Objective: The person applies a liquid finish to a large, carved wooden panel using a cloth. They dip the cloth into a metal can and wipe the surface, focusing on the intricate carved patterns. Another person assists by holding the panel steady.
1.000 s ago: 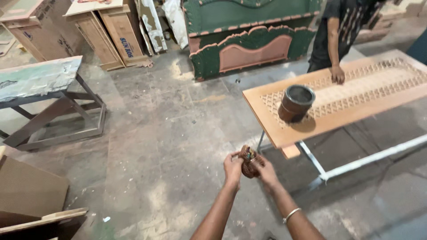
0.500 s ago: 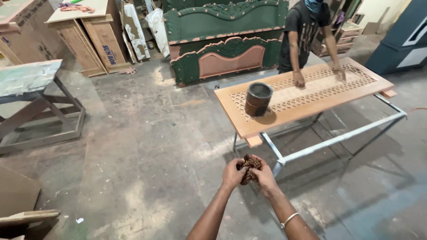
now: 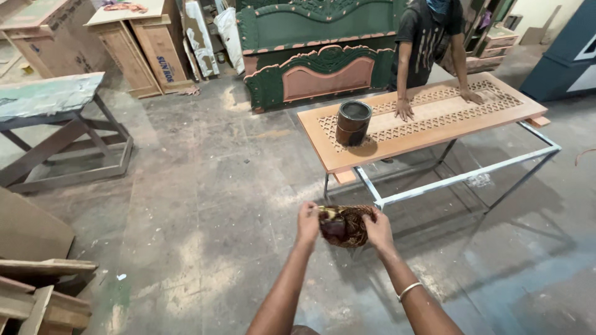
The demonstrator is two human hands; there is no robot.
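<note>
- Rag, a crumpled brown and yellow patterned cloth, is bunched between both hands out in front of the body, above the bare workshop floor.
- Left hand pinches the cloth's left edge with closed fingers; right hand grips the right edge the same way, a thin bangle on that wrist.
- Compared with a second ago, the cloth sits between hands held a little wider apart, so it looks pulled open more than wadded; the grip on both sides is unchanged.
- Over the same second the view has swung and closed in: the carved wooden panel on its metal frame stand now lies just ahead and to the right of the hands, more fully in view than before.
- In my judgement that puts the cloth close to the panel's near corner, with the stand's front leg directly beyond the hands.
- A dark round tin stands upright on the panel's left part.
- Another person in a dark shirt leans on the far side, both palms flat on the panel, which takes up that edge.
- Behind stands a green carved headboard; to the far left are a wooden cabinet and a low bench.
- Scrap boards lie stacked at the lower left, well apart from the hands.
</note>
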